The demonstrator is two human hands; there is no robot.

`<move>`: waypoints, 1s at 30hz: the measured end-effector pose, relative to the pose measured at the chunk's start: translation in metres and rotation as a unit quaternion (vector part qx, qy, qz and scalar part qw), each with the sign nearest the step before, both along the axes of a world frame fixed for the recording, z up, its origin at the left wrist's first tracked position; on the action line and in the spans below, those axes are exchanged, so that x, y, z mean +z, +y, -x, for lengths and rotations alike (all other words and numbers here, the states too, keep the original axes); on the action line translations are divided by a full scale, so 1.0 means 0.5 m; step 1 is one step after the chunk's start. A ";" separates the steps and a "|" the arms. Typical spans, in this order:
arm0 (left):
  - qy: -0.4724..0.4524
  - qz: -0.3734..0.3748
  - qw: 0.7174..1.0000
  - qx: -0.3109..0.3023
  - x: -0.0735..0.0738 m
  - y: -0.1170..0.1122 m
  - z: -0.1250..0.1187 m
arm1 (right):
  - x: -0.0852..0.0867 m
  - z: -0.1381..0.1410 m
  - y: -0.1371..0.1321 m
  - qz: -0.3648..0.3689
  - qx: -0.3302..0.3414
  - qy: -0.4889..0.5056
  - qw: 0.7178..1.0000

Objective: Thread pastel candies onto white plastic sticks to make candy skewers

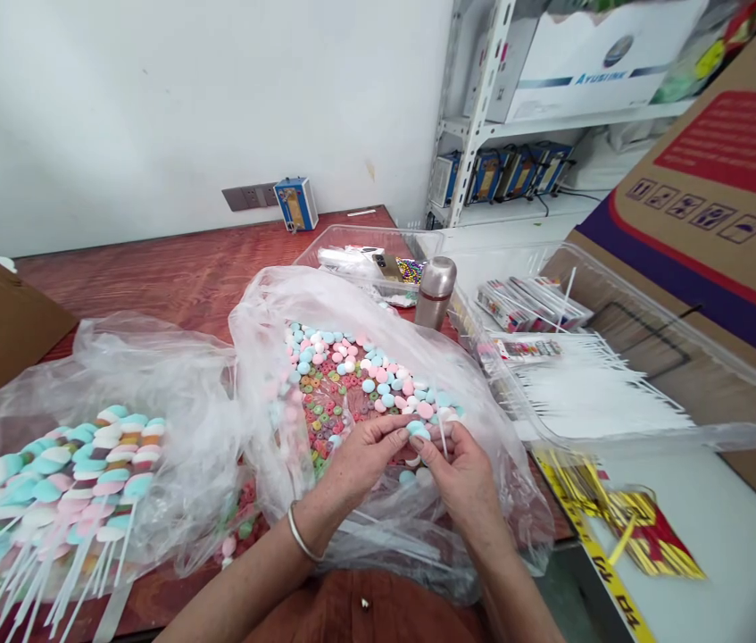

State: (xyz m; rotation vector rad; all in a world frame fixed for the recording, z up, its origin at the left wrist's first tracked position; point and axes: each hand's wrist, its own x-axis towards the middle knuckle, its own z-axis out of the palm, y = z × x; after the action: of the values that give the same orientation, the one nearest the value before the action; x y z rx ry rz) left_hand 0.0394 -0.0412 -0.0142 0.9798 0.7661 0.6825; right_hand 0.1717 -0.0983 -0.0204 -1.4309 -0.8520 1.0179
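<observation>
My left hand (pixel 369 451) and my right hand (pixel 463 469) meet over an open clear plastic bag (pixel 263 313). Pinched between their fingertips is a light blue marshmallow (pixel 418 430). A white stick (pixel 443 429) stands up between my right hand's fingers. Inside the bag lie loose pink, white and blue marshmallows (pixel 387 379) and small colourful ring-shaped pieces (pixel 330 406). To the left, marshmallow skewers (pixel 83 473) on white sticks lie in a heap on another clear plastic bag (pixel 183 357).
A metal flask (pixel 436 293) stands behind the bag beside a clear tray (pixel 337 239). At right, a clear bin (pixel 659 438) holds many white sticks (pixel 592 384) and small packets. Cardboard boxes (pixel 3 313) flank both sides. A shelf (pixel 477 116) stands at the back.
</observation>
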 end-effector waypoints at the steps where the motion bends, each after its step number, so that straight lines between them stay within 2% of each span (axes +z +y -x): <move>1: 0.014 -0.020 1.000 -0.014 0.004 -0.002 0.002 | 0.002 0.001 -0.003 -0.003 0.002 0.002 1.000; 3: 0.040 -0.056 0.997 -0.035 0.010 -0.004 0.004 | 0.005 0.002 -0.011 -0.009 -0.001 -0.027 1.000; 7: 0.054 -0.073 0.996 -0.026 0.010 -0.008 0.003 | 0.006 0.006 -0.031 -0.020 -0.021 -0.178 0.984; 11: 0.067 -0.082 0.994 -0.032 0.009 -0.007 0.004 | -0.002 0.006 -0.041 -0.099 -0.011 -0.289 0.952; 14: 0.089 -0.074 0.993 -0.028 0.019 -0.002 0.010 | -0.012 0.003 -0.043 -0.143 -0.007 -0.326 0.934; 19: 0.078 -0.017 0.997 0.014 0.038 0.003 0.011 | -0.017 0.003 -0.041 -0.113 -0.012 -0.280 0.953; 24: 0.065 -0.010 0.997 0.041 0.035 -0.002 0.002 | 0.000 0.009 -0.040 -0.086 -0.005 -0.242 0.966; 27: 0.058 -0.014 0.997 0.040 0.032 -0.005 0.002 | 0.009 0.011 -0.036 -0.049 -0.002 -0.192 0.980; 30: 0.030 -0.028 0.999 0.005 0.029 -0.004 0.008 | 0.010 0.009 -0.029 -0.030 0.000 -0.129 0.991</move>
State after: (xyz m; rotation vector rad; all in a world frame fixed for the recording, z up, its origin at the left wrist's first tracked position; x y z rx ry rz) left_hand 0.0357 -0.0433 0.0003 1.0515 0.8073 0.6882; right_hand 0.1669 -0.1130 -0.0154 -1.5318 -1.0604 0.8097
